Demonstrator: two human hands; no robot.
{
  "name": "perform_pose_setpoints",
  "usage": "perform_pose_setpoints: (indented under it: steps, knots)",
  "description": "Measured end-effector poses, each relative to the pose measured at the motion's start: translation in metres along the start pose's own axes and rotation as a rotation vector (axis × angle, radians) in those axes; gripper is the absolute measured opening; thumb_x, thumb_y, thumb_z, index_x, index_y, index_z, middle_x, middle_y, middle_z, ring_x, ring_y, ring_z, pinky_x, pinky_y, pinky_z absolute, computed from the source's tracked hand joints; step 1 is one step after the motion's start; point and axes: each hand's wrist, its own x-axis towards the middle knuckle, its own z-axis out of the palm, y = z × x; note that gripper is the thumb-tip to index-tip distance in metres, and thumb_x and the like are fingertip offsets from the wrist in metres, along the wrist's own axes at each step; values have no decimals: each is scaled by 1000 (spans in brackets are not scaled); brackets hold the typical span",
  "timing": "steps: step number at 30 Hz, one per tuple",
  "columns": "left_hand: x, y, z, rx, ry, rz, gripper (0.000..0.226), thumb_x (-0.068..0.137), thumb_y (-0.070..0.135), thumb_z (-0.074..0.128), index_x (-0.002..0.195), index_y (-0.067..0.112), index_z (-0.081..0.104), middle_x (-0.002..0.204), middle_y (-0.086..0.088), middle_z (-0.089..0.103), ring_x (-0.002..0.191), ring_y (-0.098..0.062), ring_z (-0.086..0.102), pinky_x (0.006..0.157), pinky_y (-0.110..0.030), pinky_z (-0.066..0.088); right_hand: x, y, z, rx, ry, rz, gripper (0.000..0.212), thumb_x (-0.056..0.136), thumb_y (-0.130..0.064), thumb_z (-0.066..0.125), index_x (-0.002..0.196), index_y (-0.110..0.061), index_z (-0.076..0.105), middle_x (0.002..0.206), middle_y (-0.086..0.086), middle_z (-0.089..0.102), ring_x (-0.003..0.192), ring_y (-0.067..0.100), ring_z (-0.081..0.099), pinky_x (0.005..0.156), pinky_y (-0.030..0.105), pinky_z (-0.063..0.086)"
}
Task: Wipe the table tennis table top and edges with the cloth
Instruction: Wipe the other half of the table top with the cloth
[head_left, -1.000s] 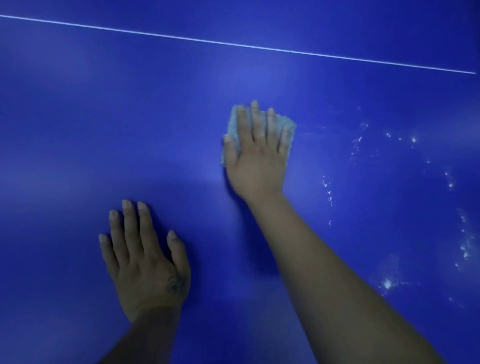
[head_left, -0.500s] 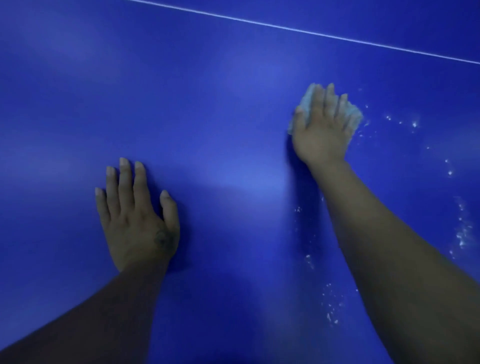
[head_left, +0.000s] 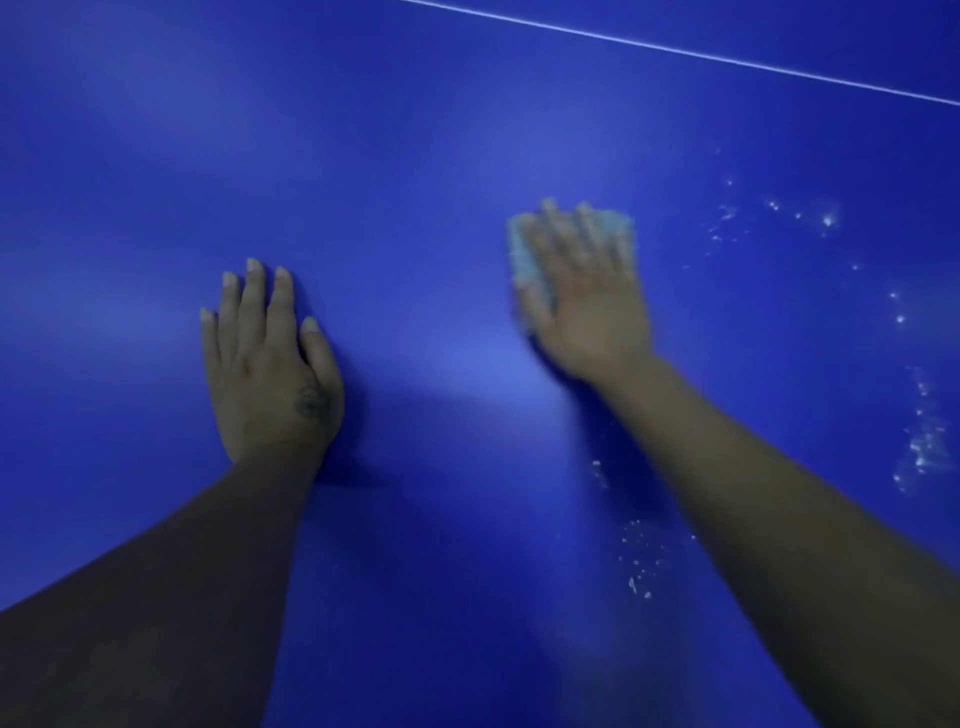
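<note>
The blue table tennis table top fills the view. My right hand lies flat with straight fingers on a small light blue cloth and presses it to the surface; it is blurred with motion. The cloth shows around the fingertips and on the hand's left side, the rest is hidden under the palm. My left hand rests flat on the table to the left, fingers straight, holding nothing.
A thin white line crosses the table at the upper right. White specks and smears dot the surface right of the cloth, and more specks lie beside my right forearm.
My right hand swept the cloth to the right and farther away, then back left and nearer. My left hand has stayed planted while the view shifted.
</note>
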Motion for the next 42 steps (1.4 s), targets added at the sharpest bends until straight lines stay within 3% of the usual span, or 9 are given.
perform_pose_setpoints:
  steps: [4, 8, 13, 17, 23, 28, 33, 37, 42]
  knots:
    - [2, -3, 0, 60, -39, 25, 56, 112, 27, 38, 164, 7, 40, 175, -13, 30, 165, -34, 22, 134, -51, 12, 4, 49, -7, 82, -38, 266, 64, 112, -50, 26, 171, -26, 19, 179, -2, 14, 166, 29, 7, 132, 60, 1]
    - [-20, 6, -9, 85, -105, 14, 57, 114, 28, 38, 167, 5, 35, 177, -14, 25, 165, -36, 20, 133, -54, 15, 2, -14, -6, 121, -25, 473, 65, 112, -48, 23, 172, -25, 11, 180, 1, 5, 166, 32, 0, 131, 62, -7]
    - [-134, 19, -21, 106, -97, -68, 63, 112, 39, 38, 169, 10, 32, 178, -11, 24, 166, -32, 18, 134, -54, 16, -54, -106, 2, 135, -23, 84, 65, 111, -50, 32, 171, -27, 20, 179, 2, 15, 166, 32, 9, 131, 63, -1]
    - [-182, 20, -20, 116, -122, -100, 67, 110, 45, 38, 170, 16, 30, 179, -7, 21, 167, -29, 13, 134, -56, 16, -92, -75, 12, 140, 15, -179, 61, 111, -51, 40, 166, -26, 36, 174, -1, 32, 163, 29, 23, 130, 60, 18]
    - [-180, 21, -19, 89, -109, -118, 65, 110, 42, 39, 170, 18, 31, 180, -4, 20, 168, -27, 10, 135, -53, 11, -57, 59, 3, 60, -25, 111, 67, 110, -56, 26, 170, -27, 23, 178, 0, 20, 165, 31, 14, 131, 64, 6]
    - [-180, 19, -17, 82, -105, -123, 63, 111, 41, 35, 171, 20, 29, 180, -2, 17, 168, -22, 6, 136, -51, 9, -43, 20, -1, 112, -13, 376, 69, 109, -53, 18, 171, -25, 16, 180, 2, 10, 166, 33, 4, 130, 65, 2]
    - [-180, 19, -15, 75, -59, -119, 61, 112, 38, 35, 170, 20, 33, 180, -3, 21, 168, -23, 10, 136, -51, 11, -105, -79, 16, 143, 35, -29, 63, 113, -50, 29, 170, -25, 23, 178, 2, 17, 165, 32, 12, 131, 63, 4]
    - [-182, 19, -15, 79, -36, -111, 59, 112, 37, 36, 169, 20, 34, 179, -3, 22, 168, -24, 12, 136, -49, 11, -175, -74, 25, 154, -23, -271, 66, 112, -54, 35, 170, -23, 23, 178, -1, 19, 165, 28, 16, 130, 59, 19]
    - [-182, 22, -18, 65, -61, -135, 60, 111, 37, 38, 169, 21, 33, 180, -1, 20, 168, -24, 10, 136, -49, 9, -160, 21, 12, 100, 2, -187, 62, 112, -51, 40, 167, -24, 33, 175, 0, 29, 163, 30, 23, 130, 63, 16]
